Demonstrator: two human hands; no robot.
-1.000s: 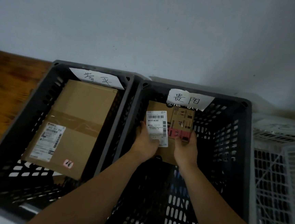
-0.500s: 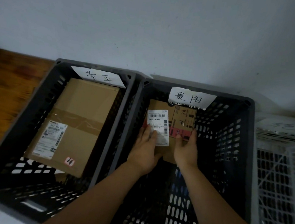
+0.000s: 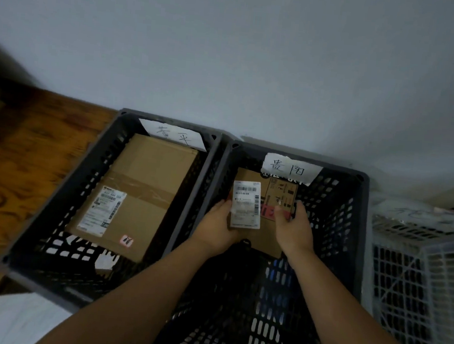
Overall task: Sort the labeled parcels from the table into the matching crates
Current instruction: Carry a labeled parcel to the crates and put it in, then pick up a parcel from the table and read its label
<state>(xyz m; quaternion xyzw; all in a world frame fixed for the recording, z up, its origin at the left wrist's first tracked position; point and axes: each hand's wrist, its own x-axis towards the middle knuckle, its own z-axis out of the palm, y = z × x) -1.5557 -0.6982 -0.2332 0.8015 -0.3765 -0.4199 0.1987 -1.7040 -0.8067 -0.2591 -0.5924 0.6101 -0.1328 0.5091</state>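
Sliding off the label [image 3: 246, 203], the left hand [image 3: 216, 223] now grips the parcel [image 3: 268, 238] alongside the right hand [image 3: 293, 227].

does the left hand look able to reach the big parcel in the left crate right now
Probably not yet: the left hand grips the small parcel inside the middle crate, whose wall stands between. The big parcel lies uncovered, so a freed hand likely could lift over to it.
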